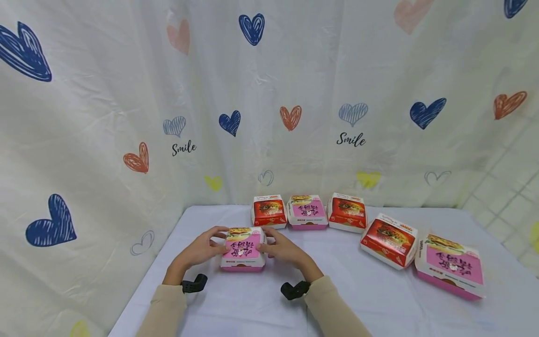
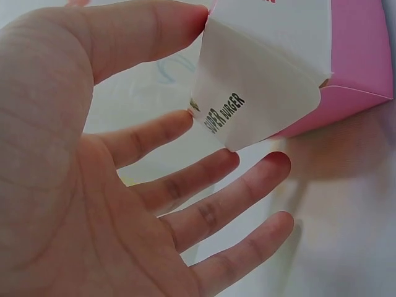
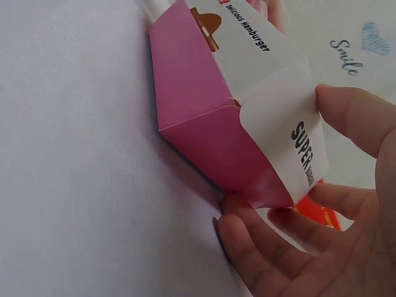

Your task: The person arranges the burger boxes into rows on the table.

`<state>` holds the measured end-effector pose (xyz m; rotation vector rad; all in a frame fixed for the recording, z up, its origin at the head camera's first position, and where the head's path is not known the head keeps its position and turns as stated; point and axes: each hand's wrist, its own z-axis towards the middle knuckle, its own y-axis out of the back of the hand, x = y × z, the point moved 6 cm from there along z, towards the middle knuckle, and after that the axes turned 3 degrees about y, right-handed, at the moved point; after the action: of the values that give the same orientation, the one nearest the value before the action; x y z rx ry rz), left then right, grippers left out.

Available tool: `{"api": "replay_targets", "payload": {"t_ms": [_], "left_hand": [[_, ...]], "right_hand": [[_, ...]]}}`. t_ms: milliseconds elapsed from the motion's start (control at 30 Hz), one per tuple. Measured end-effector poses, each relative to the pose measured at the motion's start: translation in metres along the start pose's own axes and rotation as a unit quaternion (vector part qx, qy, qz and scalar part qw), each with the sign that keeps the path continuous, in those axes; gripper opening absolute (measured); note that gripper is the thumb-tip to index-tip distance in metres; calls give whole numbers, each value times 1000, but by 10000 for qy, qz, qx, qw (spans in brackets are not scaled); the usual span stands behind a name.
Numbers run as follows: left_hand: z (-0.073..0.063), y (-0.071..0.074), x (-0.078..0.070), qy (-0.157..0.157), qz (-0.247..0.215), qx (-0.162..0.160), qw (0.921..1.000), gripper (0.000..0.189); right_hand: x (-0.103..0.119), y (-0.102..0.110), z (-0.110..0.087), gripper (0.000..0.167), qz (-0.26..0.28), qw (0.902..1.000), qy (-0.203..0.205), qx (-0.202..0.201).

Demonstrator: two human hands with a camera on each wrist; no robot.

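Observation:
A pink-and-white burger box (image 1: pixel 243 250) with its lid down is between both hands, toward the left of the white table in the head view. On its left side, my left hand (image 1: pixel 201 249) holds the lid's edges with thumb and fingertips. The left wrist view shows that thumb (image 2: pixel 179 28) at the top edge, with the lower fingers spread below the side flap (image 2: pixel 260 93). My right hand (image 1: pixel 285 248) grips the opposite side. In the right wrist view its thumb (image 3: pixel 352 111) touches the lid edge, and other fingertips lie along the lower side near the tablecloth.
Along the table's back edge stand a red burger box (image 1: pixel 269 213), a pink one (image 1: pixel 308 214) and another red one (image 1: pixel 347 214). Farther right sit a larger-looking red box (image 1: pixel 389 239) and a pink box (image 1: pixel 450 267), side by side. A heart-patterned curtain (image 1: pixel 311 70) hangs behind the table.

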<state>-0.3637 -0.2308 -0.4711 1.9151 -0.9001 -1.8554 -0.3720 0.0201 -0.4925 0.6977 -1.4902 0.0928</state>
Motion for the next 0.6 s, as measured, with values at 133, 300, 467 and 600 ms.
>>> {"api": "replay_targets", "payload": {"t_ms": [133,300,467,600], "left_hand": [[-1,-2,-3,-83,-42,93,9999,60],[0,-4,-4,-80,-48,152,9998,60],[1,-4,-3,-127,-37,171,9998,59],[2,-4,-3,-121,-17,171,9998,58]], "right_hand": [[-1,4,0,75,-64,10000,-47,-13],[-4,9,2,73,-103,9999,-56,-31],[-6,12,2,71,-53,10000,-7,-31],[-6,13,1,69,-68,10000,-5,-38]]}}
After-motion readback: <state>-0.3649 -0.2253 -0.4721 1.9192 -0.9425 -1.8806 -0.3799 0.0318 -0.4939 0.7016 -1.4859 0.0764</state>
